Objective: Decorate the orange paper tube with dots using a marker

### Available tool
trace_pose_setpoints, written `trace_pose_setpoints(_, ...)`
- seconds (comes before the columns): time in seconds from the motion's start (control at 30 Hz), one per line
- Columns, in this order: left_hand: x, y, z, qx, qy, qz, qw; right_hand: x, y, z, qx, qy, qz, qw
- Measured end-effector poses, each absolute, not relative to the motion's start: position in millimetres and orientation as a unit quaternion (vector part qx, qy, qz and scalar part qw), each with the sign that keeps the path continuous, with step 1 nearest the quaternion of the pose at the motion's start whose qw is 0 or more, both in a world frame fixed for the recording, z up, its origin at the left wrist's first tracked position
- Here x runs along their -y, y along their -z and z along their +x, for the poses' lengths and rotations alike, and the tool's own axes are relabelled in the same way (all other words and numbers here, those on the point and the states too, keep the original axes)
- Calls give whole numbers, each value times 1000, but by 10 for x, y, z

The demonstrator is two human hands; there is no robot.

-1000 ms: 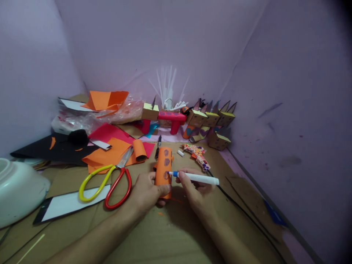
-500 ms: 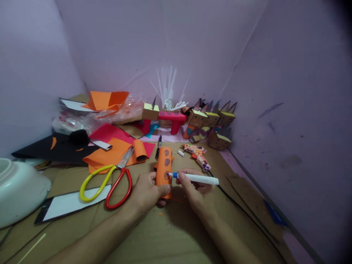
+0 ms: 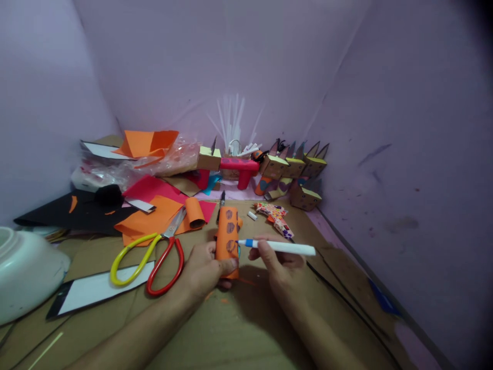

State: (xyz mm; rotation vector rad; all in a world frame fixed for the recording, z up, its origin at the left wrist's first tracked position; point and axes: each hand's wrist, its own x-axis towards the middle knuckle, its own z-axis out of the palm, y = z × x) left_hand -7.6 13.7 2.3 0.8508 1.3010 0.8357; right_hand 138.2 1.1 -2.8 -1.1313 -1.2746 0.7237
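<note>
My left hand (image 3: 206, 267) grips the lower part of an orange paper tube (image 3: 228, 226), thumb across its front. Dark purple spots run down the tube in a row, with more at its right edge. In my right hand (image 3: 279, 264) is a white marker (image 3: 287, 247) with a blue collar, held like a pen. Its tip points left at the tube's right side, by the lowest spot; whether it touches I cannot tell. Behind the tube lies a black pen (image 3: 222, 199), partly hidden. A small white cap (image 3: 252, 216) rests on the cardboard to the right.
Scissors (image 3: 165, 246) with yellow and red handles lie left of my hands. A patterned glue gun (image 3: 278, 218) with a black cord is at the right. Box-headed paper animals (image 3: 273, 167) stand along the back. A white pot (image 3: 33, 275) sits far left, near coloured paper (image 3: 152, 216).
The marker's tip has moved from the lowest spot's face to the tube's right edge, and my right hand has shifted slightly right. My left hand still holds the tube.
</note>
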Motion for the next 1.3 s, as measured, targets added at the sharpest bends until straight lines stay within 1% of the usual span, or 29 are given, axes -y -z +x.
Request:
trace_pose_setpoints(0.07, -135, -42, -84, -561, -367, 372, 642, -30, 11, 1403, 513, -322, -477, 637)
trace_pose_setpoints(0.13, -131, -59, -89, -555, -369, 374, 645, -47, -3, 1413, 497, -328, -480, 645)
trace_pose_setpoints(0.4, -121, -72, -73, -559, -371, 376, 639, -7, 80, 1370, 565, -328, -499, 570)
trace_pose_setpoints(0.57, -135, -75, -57, -570, -378, 365, 632, 30, 59, 1367, 595, -310, -506, 543)
trace_pose_setpoints(0.77, -129, -85, -58, -578, -367, 367, 629, 44, 58, 1352, 585, -286, -527, 546)
trace_pose_setpoints(1.0, -122, -115, -48, -583, -358, 374, 626, 14, 110, 1380, 596, -308, -507, 541)
trace_pose_setpoints(1.2, -130, -97, -46, -584, -366, 369, 624, 15, 66, 1393, 576, -298, -531, 545)
trace_pose_setpoints(1.3, -127, -97, -48, -584, -369, 367, 623, 13, 80, 1399, 576, -313, -523, 545)
